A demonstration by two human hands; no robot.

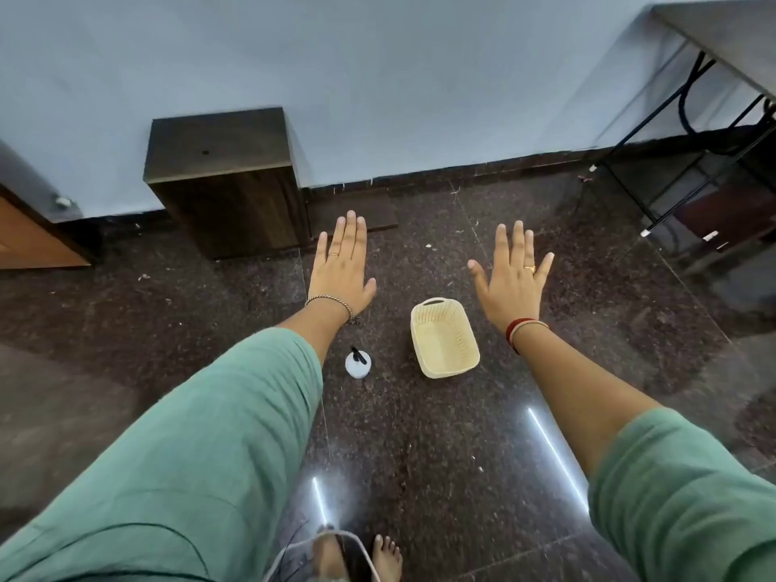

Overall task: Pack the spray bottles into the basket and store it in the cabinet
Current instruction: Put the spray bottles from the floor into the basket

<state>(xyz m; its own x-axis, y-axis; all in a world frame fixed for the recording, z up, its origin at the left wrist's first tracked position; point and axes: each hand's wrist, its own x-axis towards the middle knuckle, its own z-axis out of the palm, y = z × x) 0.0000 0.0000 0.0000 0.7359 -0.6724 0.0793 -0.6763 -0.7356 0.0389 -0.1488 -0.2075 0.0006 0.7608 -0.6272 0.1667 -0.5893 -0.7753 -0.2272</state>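
Left hand (pixel 342 268) and right hand (pixel 513 283): grip spread flat, nothing held, raised above the floor (pixel 441 455). Basket (pixel 445 340): empty, on floor between forearms. One spray bottle (pixel 357 363): upright beside it; others hidden. Cabinet (pixel 229 182): shut, against the wall.

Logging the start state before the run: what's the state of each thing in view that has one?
Left hand: open flat, holding nothing.
Right hand: open, fingers spread, holding nothing.
Cream plastic basket: upright on the floor, nothing in it.
White spray bottle: standing upright on the floor, left of the basket, outside it.
Dark wooden cabinet: against the wall, front panel looks closed.
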